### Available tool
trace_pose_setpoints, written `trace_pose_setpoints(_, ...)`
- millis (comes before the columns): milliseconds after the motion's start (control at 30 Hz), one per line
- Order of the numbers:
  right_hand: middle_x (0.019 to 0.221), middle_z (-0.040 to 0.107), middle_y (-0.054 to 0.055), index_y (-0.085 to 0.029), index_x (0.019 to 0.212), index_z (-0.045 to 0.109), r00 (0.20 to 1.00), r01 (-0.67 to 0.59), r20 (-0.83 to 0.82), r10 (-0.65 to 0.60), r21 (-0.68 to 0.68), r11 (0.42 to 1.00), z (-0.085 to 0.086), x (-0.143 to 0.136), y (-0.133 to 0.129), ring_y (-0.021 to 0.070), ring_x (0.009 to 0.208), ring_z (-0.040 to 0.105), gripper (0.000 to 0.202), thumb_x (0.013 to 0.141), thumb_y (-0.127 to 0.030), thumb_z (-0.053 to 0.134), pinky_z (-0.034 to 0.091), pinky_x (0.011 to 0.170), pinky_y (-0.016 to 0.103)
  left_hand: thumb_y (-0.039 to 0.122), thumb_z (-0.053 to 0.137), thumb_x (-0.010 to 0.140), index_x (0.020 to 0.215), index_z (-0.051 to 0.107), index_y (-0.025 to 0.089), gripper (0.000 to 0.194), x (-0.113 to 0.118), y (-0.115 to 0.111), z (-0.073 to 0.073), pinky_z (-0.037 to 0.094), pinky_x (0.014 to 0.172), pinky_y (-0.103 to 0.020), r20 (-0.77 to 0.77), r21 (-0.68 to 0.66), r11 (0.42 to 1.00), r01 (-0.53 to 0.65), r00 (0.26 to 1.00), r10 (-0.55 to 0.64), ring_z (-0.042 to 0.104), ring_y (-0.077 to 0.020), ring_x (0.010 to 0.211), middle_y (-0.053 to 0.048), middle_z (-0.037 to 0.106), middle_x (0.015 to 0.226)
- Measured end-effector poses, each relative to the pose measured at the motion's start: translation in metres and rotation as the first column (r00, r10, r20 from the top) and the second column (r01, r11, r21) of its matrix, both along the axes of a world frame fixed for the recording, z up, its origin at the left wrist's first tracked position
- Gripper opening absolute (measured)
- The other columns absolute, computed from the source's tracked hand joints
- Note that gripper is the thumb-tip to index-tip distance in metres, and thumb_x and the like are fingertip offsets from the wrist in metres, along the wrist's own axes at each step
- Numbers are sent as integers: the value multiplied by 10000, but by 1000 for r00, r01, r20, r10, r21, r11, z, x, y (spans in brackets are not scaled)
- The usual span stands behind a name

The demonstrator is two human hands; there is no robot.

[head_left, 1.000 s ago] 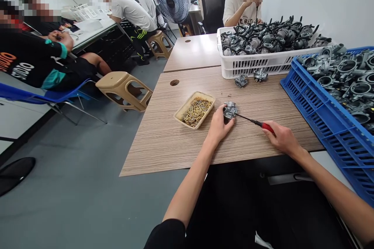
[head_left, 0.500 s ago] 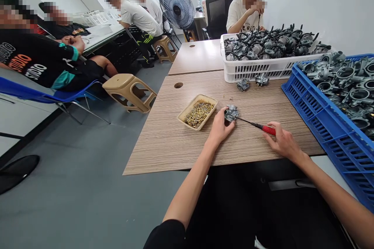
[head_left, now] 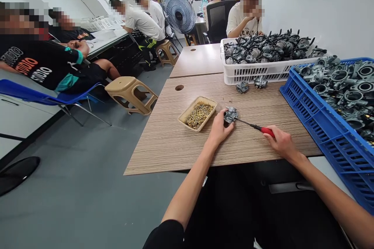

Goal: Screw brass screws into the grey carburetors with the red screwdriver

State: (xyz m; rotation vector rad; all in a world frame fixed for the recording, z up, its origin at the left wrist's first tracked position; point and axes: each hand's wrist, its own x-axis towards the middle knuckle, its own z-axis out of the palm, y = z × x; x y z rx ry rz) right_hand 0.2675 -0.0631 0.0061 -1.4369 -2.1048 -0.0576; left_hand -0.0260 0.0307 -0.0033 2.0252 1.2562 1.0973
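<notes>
On the wood-grain table a small grey metal carburetor body (head_left: 231,114) lies under the fingers of my left hand (head_left: 219,128), which grips it from its left side. My right hand (head_left: 282,140) is closed around the red handle of a screwdriver (head_left: 267,130). The thin black shaft runs leftward, and its tip meets the side of the carburetor body. Left of my left hand stands a cream tray (head_left: 182,120) full of small brass-coloured jets or screws (head_left: 200,114). A couple of tiny loose pieces (head_left: 230,100) lie behind the carburetor body.
A blue crate (head_left: 324,124) of carburetor bodies stands at the right. Behind is a white basket (head_left: 257,71) heaped with carburetors, with two more bodies (head_left: 260,82) before it. A person (head_left: 248,19) sits across the table. A tan stool (head_left: 128,89) stands to the left.
The whole view has shifted slightly with my head. Both hands keep their hold, and the screwdriver tip stays against the carburetor body; my right-hand fingers have shifted slightly on the handle.
</notes>
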Motion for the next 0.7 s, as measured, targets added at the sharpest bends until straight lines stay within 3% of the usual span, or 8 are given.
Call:
trace_pose_setpoints(167,980,790,145,-169,1271,558,999,44,1,-44,20,999,-5,0,-1,295,759,779,448,1082,-561,452,584,647,375,241,700,883,1427,477,207,589,0,1,-1,484,1155,-484,3,4,1000,8,1000,-8,626,-304,1291,-135,658,1397)
trace_pose_setpoints(300,888,777,121,-193,1184,590,999,52,1,-52,-8,999,-7,2,-1,289,702,756,413,1088,-556,417,563,618,367,229,707,878,1428,478,214,596,0,1,-1,492,1151,-479,-13,5,1000,-1,1000,1,634,-300,1288,-131,663,1394)
trace_pose_setpoints(433,924,791,104,-223,1131,625,999,38,-2,-38,-14,999,-2,2,-1,270,773,773,380,1103,-531,405,573,670,345,226,713,876,1429,477,208,602,0,1,1,484,1164,-476,-23,11,1000,9,1000,-9,625,-305,1316,-139,658,1406)
trace_pose_setpoints(533,1002,805,111,-213,1210,619,1000,25,-5,-25,5,1000,2,0,-1,271,839,791,382,1107,-521,416,588,694,345,225,711,877,1431,478,209,601,0,0,1,492,1154,-480,-24,-1,1000,5,1000,-5,628,-310,1309,-139,660,1399)
trace_pose_setpoints(700,1033,798,140,-165,1302,562,1000,28,0,-28,54,998,-1,-1,-2,276,757,779,412,1076,-503,495,585,637,363,223,708,875,1425,480,197,596,0,0,1,498,1148,-478,-13,5,1000,-1,1000,1,631,-306,1297,-141,665,1387)
